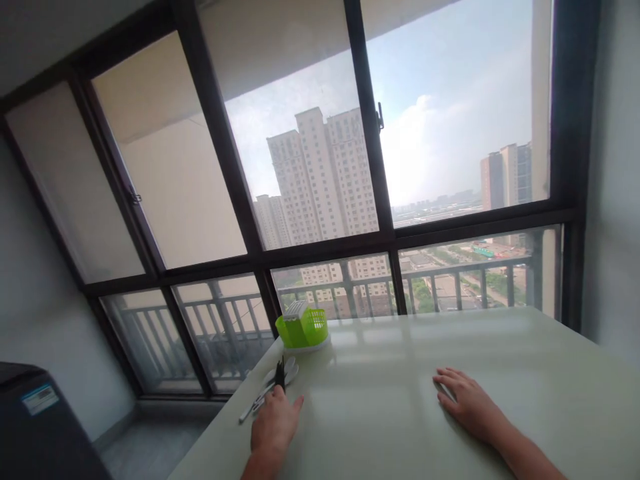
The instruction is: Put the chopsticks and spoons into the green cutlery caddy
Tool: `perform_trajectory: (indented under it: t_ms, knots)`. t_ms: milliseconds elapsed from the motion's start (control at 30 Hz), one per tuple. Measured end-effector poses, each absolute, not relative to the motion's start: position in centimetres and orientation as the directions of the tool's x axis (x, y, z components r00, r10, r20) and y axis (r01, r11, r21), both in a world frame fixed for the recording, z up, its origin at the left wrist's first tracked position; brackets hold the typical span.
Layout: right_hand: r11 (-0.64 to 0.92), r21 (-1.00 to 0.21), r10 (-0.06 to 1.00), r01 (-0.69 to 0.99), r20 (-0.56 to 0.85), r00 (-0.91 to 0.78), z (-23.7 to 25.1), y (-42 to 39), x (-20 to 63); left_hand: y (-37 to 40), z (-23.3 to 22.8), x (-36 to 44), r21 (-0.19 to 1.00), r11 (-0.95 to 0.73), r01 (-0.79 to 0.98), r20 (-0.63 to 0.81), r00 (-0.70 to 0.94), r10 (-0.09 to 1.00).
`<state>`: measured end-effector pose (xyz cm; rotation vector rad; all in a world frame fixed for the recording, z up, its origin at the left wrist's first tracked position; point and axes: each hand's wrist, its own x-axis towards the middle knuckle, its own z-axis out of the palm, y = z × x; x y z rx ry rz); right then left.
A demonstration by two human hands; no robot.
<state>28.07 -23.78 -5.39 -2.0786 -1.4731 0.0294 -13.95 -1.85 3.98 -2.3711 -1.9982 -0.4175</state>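
Observation:
My left hand (275, 421) is over the left side of the table, its thumb spread out to the right. Its fingertips reach the lower end of a dark bunch of thin utensils (281, 375), whose kind I cannot make out. Beside and partly under that hand lie white spoons (291, 368) and a light-coloured handle (249, 411). Just beyond them stands a bright green utensil basket (303, 331) with perforated sides and a white base. My right hand (465, 401) rests flat on the tabletop at the right, fingers extended, holding nothing.
A pale, glossy table (380, 400) reaches to the window. Dark window frames (320, 248) span the far side, with a balcony railing (450, 270) behind the glass. At lower left stands a dark box-like object (45, 427) with a label.

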Motion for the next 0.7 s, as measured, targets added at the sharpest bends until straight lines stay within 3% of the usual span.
perform_trajectory:
  t_ms: [133,300,533,700]
  knots:
    - [-0.216,-0.476,0.862,0.853,0.318,0.396,-5.1,-23.8,27.9,1.5,3.2,-15.9,0.167,-0.056,0.984,0.161,0.029,0.987]
    - [-0.214,-0.479,0.868,0.851,0.306,0.391,-4.8,-23.9,27.7,3.9,2.1,-15.1,0.189,-0.01,0.982,0.105,-0.011,0.994]
    - [-0.203,-0.477,0.869,0.855,0.314,0.382,-4.6,-23.8,27.6,5.8,1.8,-15.5,0.241,-0.047,0.969,0.028,0.042,0.999]
    - [-0.201,-0.5,0.862,0.842,0.318,0.394,-4.7,-23.6,27.4,5.7,1.5,-15.8,0.264,-0.079,0.961,0.096,0.055,0.994]
